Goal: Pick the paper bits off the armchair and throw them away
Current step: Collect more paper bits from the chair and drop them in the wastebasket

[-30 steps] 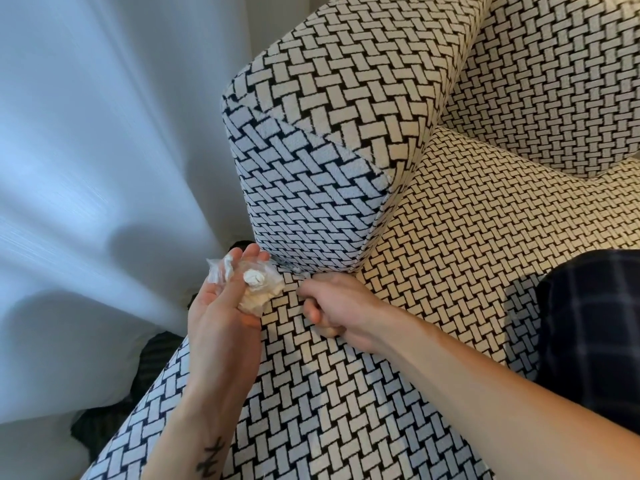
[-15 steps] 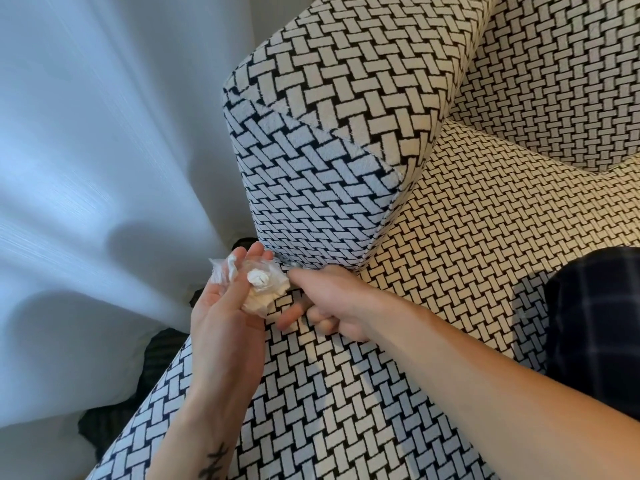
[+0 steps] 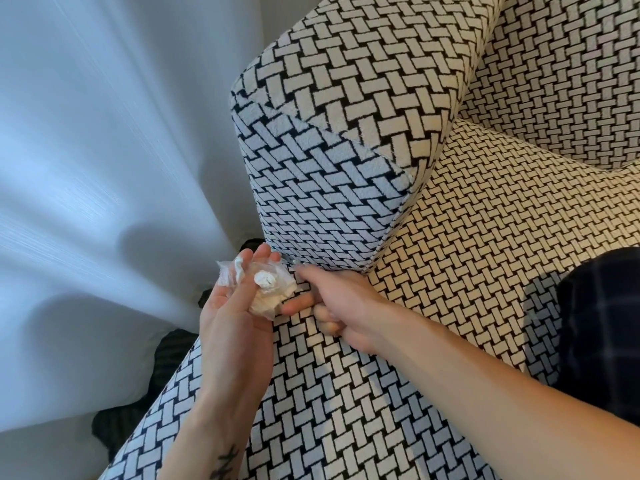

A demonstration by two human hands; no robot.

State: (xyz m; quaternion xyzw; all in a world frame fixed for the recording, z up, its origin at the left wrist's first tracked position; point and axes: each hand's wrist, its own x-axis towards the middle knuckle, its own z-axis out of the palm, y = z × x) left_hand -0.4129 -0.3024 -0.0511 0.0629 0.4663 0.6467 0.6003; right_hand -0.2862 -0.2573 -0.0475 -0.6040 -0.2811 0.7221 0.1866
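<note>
A white sheer fabric curtain fills the view from 8 to 11 o'clock, hanging in soft folds with cool bluish daylight glowing through it. A narrow strip of pale plain wall shows near 12 o'clock. Dark ribbed fabric shows at 7 o'clock, between the curtain and the black-and-cream basket-weave upholstered armchair, which spans 1 to 6 o'clock.

soft daylight glows through the curtain at left, bluish there, warmer at right; wide-angle bending at edges; focus mostly sharp.
</note>
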